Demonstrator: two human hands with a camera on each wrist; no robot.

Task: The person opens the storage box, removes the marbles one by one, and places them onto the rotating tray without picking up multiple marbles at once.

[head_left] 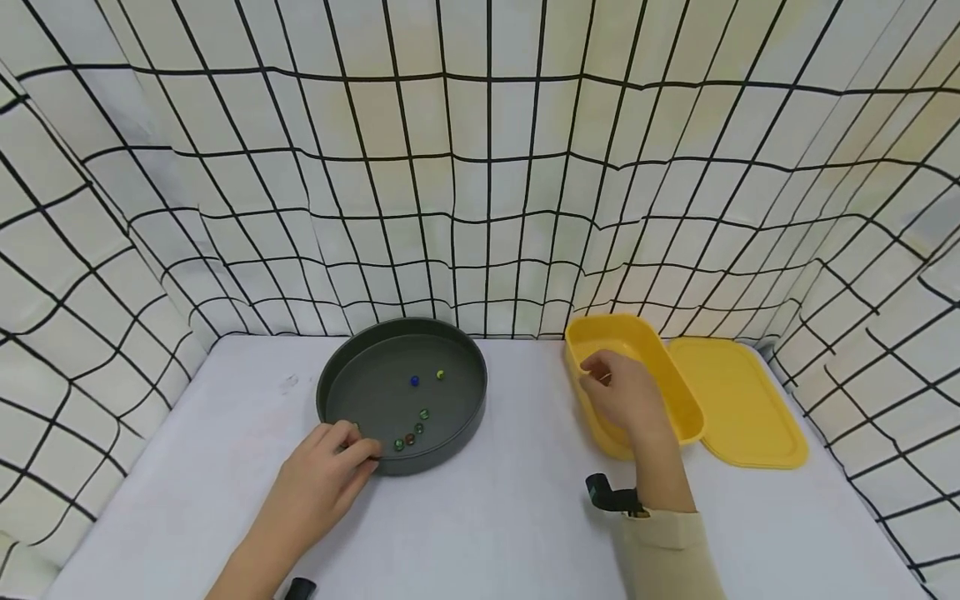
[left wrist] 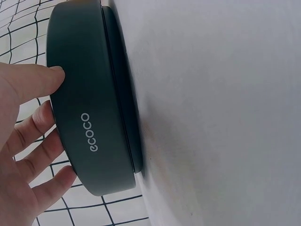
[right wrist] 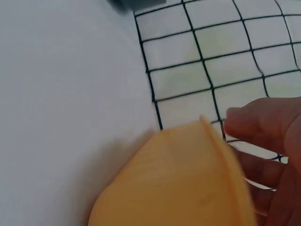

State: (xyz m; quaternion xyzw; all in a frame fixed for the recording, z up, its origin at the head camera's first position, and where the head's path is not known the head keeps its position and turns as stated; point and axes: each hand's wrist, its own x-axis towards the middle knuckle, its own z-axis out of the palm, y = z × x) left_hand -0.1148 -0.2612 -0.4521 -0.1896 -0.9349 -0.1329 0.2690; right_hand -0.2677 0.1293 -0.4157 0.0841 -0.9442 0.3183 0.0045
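While six marbles lie in the grey pan on the tabletop, left hand grips its rim, and right hand, fingertips pinched together, hovers over the yellow box; contents unseen.

One dark round pan, six marbles, one yellow box, one lid.
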